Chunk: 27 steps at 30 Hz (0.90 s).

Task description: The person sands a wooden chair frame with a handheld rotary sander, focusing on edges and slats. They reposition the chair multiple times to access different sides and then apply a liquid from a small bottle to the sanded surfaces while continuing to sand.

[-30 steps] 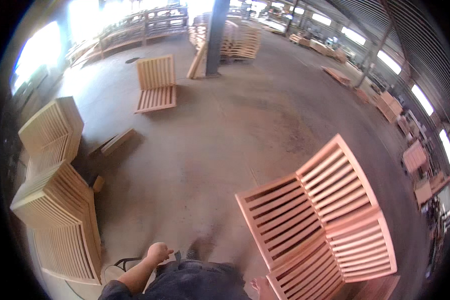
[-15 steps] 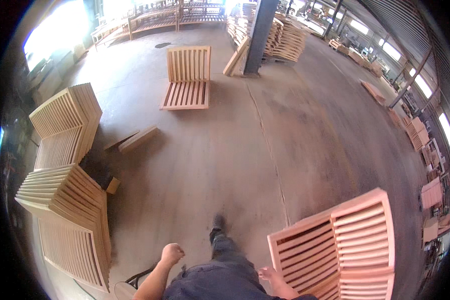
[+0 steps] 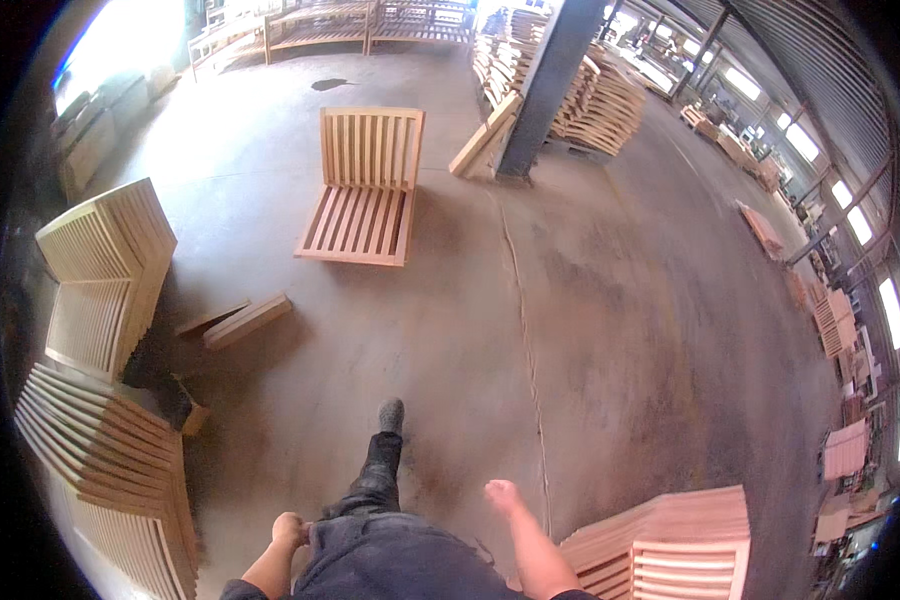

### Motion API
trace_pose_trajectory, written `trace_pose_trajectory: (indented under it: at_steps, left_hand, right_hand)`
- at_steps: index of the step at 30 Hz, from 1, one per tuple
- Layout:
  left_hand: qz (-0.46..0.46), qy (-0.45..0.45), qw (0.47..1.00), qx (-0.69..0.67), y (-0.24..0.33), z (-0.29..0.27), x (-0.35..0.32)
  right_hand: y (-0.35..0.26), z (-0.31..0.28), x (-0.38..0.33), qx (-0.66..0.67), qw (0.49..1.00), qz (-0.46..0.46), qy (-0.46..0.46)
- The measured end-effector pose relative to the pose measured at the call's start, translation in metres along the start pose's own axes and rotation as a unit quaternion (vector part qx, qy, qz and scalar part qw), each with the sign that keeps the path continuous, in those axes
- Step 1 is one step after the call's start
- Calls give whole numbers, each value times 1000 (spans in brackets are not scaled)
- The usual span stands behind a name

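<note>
My left hand (image 3: 290,530) hangs at my left side, fingers curled in, with nothing visible in it. Swung forward on the other side, my right hand (image 3: 503,494) is also loosely closed and looks unladen. A stack of slatted wooden chair frames (image 3: 670,540) stands at the lower right, close to my right forearm but apart from the hand. Ahead on the floor sits a single slatted wooden chair frame (image 3: 360,185), with its back raised and its slatted seat toward me. One of my legs is stretched forward in mid-stride.
Stacked slatted frames (image 3: 110,270) and another such stack (image 3: 100,440) line the left. Wooden blocks (image 3: 245,320) lie beside them. A dark steel column (image 3: 545,95) has a board (image 3: 485,135) leaning on it, with piled curved wooden parts (image 3: 600,105) behind. Slatted benches (image 3: 315,25) stand far back.
I have stepped forward: the single chair frame looks nearer, and the right-hand stack has slid toward the lower edge. My right hand has swung forward; my left has dropped back.
</note>
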<state>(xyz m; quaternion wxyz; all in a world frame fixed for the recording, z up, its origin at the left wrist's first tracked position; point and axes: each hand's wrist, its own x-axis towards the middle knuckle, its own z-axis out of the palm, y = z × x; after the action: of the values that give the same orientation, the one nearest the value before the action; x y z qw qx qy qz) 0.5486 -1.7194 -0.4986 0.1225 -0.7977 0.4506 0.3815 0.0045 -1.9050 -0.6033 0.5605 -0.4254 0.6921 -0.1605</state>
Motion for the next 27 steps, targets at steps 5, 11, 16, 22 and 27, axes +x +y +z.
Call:
trace_pose_trajectory:
  at_steps: [5,11,16,22,27]
  left_hand:
    - [-87,-37,991,-92,68,-75,115]
    - [-6,51,984,-171,193,-233,279]
    - [55,139,960,-236,316,-374,411]
    - [14,29,984,-174,411,-465,479]
    - [-27,43,993,-105,457,-480,485]
  right_hand:
    - [-41,-25,77,24,998,41,-40]
    - [-134,-83,92,70,975,211,-18]
    - [-196,-116,146,102,980,135,-100]
    - [-206,-155,388,86,977,155,-114]
    - [-323,-231,634,-13,991,109,-77]
